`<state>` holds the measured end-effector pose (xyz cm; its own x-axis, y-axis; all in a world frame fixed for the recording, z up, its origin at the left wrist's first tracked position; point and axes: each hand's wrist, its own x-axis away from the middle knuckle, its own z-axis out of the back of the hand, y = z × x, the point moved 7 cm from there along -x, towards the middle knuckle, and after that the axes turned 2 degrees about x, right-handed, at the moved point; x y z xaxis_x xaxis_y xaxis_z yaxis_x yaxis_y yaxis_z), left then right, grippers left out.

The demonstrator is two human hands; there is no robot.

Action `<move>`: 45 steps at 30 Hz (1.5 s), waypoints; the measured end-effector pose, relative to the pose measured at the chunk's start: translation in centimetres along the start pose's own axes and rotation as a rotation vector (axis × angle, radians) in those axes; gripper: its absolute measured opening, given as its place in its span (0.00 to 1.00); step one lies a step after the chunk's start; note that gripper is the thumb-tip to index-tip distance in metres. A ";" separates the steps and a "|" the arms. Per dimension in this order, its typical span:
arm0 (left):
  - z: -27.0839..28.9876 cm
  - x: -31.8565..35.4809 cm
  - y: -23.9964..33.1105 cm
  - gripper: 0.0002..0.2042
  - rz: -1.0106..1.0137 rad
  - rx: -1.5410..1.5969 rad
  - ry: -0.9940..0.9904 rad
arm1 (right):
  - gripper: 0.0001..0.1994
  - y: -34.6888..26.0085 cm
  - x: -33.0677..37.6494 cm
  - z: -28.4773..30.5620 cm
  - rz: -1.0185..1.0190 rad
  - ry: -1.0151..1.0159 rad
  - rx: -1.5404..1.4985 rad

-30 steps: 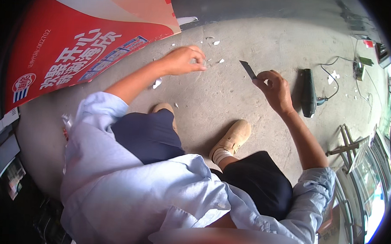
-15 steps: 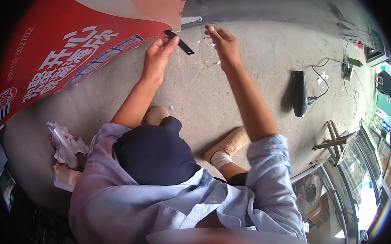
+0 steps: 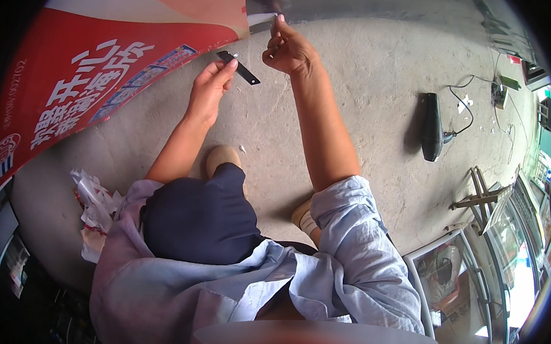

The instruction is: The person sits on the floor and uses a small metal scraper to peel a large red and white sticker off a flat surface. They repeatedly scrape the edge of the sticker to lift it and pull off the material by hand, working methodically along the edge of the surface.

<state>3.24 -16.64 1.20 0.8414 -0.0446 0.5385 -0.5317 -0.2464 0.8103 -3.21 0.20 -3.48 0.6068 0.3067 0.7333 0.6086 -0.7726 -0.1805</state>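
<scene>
Protruding from the left hand (image 3: 211, 86): flat black cutter blade (image 3: 248, 72), slanting down to the right, small hole near its free end. Left hand: thumb and fingers pinched on the blade's upper end, just below the lower edge of a red-and-white printed panel (image 3: 59, 58). Right hand (image 3: 291, 54): fingers partly curled, one fingertip at the end of a white flap (image 3: 261, 17) beside the panel's corner; cannot tell whether it grips the flap. Both hands over a concrete floor (image 3: 376, 115). Well to the right: black hair dryer (image 3: 432, 126) lying on the floor, cord (image 3: 473, 113) looping off it. Lower left: crumpled white plastic wrapping (image 3: 93, 192), near the light-blue shirt (image 3: 153, 296).
</scene>
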 end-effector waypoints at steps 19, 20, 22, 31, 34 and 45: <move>0.2 -0.4 -0.8 0.08 0.038 0.027 0.019 | 0.07 0.6 0.2 -1.6 -0.123 -0.029 -0.182; 0.2 -0.4 -0.8 0.08 0.036 0.024 0.018 | 0.07 0.5 0.3 -1.7 -0.128 -0.009 -0.174; 0.3 -0.4 -0.6 0.08 0.034 0.021 0.016 | 0.08 0.5 0.6 -2.1 -0.137 0.014 -0.163; 0.4 -0.4 -0.3 0.08 0.026 0.039 0.034 | 0.07 1.3 0.7 -2.0 -0.183 -0.005 -0.147; 0.5 -0.4 -0.2 0.08 0.026 0.037 0.041 | 0.07 1.9 0.7 -1.8 -0.204 -0.031 -0.102; 2.0 -1.3 -0.1 0.08 0.014 0.046 0.019 | 0.08 0.3 0.7 1.2 0.235 0.116 0.096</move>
<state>2.43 -18.45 -0.02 0.8318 -0.0302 0.5542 -0.5379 -0.2901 0.7915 -1.99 0.81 -3.82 0.6778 0.0551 0.7332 0.5070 -0.7573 -0.4117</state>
